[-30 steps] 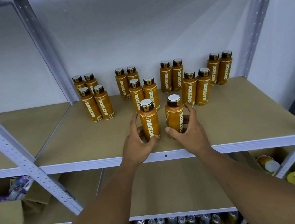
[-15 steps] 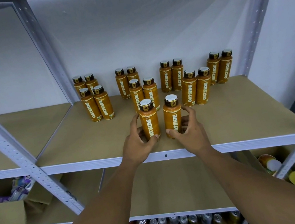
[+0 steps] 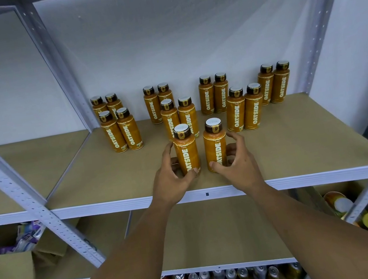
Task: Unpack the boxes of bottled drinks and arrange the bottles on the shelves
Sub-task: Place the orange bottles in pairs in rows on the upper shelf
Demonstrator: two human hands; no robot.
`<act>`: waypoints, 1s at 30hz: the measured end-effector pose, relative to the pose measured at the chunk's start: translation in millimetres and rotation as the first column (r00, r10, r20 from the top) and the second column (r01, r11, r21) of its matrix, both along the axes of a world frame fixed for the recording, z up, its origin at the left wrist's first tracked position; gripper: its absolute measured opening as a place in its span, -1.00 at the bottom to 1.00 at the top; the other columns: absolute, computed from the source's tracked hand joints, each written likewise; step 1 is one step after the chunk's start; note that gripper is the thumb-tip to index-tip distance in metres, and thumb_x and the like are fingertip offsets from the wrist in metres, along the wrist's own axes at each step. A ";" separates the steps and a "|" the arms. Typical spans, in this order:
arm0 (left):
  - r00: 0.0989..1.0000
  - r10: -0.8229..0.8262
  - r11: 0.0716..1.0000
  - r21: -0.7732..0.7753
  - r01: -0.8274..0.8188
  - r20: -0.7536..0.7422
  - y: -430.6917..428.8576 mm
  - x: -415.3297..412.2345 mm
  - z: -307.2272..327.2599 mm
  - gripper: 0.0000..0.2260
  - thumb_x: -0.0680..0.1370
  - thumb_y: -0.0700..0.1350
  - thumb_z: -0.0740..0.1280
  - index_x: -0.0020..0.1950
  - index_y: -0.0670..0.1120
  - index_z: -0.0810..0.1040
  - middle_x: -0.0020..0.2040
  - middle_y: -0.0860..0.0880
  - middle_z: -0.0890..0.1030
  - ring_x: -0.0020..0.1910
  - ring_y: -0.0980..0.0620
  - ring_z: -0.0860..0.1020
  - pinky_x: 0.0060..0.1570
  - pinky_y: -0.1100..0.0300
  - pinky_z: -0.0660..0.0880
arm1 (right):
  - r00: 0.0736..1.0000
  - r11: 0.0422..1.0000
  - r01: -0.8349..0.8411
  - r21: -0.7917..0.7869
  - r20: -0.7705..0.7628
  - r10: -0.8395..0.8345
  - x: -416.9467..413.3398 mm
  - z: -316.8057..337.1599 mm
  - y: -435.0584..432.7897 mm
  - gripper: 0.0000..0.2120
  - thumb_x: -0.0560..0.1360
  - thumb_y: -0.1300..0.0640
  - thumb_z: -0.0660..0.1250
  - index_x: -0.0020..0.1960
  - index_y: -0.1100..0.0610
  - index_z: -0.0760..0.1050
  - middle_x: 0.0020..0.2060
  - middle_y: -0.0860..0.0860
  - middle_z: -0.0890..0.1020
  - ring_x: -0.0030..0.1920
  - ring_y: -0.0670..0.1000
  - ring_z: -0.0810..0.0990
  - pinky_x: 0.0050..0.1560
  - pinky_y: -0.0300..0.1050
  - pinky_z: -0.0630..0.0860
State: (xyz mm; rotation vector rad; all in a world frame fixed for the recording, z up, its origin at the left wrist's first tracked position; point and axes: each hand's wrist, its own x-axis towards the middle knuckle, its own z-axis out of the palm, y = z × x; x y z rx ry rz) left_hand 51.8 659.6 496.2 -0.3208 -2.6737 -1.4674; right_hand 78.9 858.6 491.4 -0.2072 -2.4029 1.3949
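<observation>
**Gripped upright, not yet lined up**

The left hand (image 3: 172,175) curls round the left bottle (image 3: 186,153) and the right hand (image 3: 235,162) round the right bottle (image 3: 215,146), thumbs in front. Both bottles stand upright near the shelf (image 3: 116,205) front, with a gap between them. The next pair (image 3: 187,116) stands just behind, offset leftward.

Orange bottles (image 3: 186,154) with dark caps on a tan shelf (image 3: 300,144).

Tan board shelf (image 3: 300,144), white perforated metal frame (image 3: 306,179). Orange OATSIDE-labelled bottles (image 3: 129,131), dark-capped, stood upright in pairs toward back wall. Front-left bottle (image 3: 186,153) and front-right bottle (image 3: 215,146) placed nearer front edge, slightly apart.
</observation>
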 end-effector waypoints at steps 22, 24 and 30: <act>0.998 -0.064 0.993 -0.104 0.064 0.002 2.2 -1.1 -1.5 -0.11 0.52 0.23 0.45 0.65 0.23 -0.09 0.54 0.06 0.42 0.47 -0.02 0.45 0.41 -0.05 0.44 | 0.999 0.999 -0.029 0.019 0.028 0.028 3.4 1.6 0.4 -0.14 0.42 -0.14 0.56 0.54 -0.15 0.11 0.40 0.01 0.53 0.28 0.04 0.58 0.27 0.11 0.58; 0.998 -0.068 0.992 -0.107 0.067 0.002 1.7 -0.5 -1.6 -0.12 0.53 0.23 0.44 0.65 0.23 -0.09 0.54 0.06 0.42 0.47 -0.02 0.45 0.40 -0.04 0.44 | 0.999 0.999 -0.031 0.017 0.031 0.030 4.9 2.1 0.6 -0.13 0.42 -0.15 0.56 0.54 -0.16 0.11 0.40 0.01 0.54 0.27 0.03 0.58 0.27 0.10 0.59; 0.997 -0.076 0.992 -0.101 0.078 0.022 3.5 1.7 1.5 -0.14 0.55 0.22 0.42 0.65 0.23 -0.10 0.57 0.05 0.38 0.49 -0.03 0.43 0.41 -0.05 0.43 | 0.998 0.999 -0.041 0.004 0.053 0.040 8.9 5.6 1.3 -0.11 0.42 -0.16 0.55 0.56 -0.15 0.10 0.40 0.01 0.54 0.25 0.03 0.60 0.27 0.06 0.59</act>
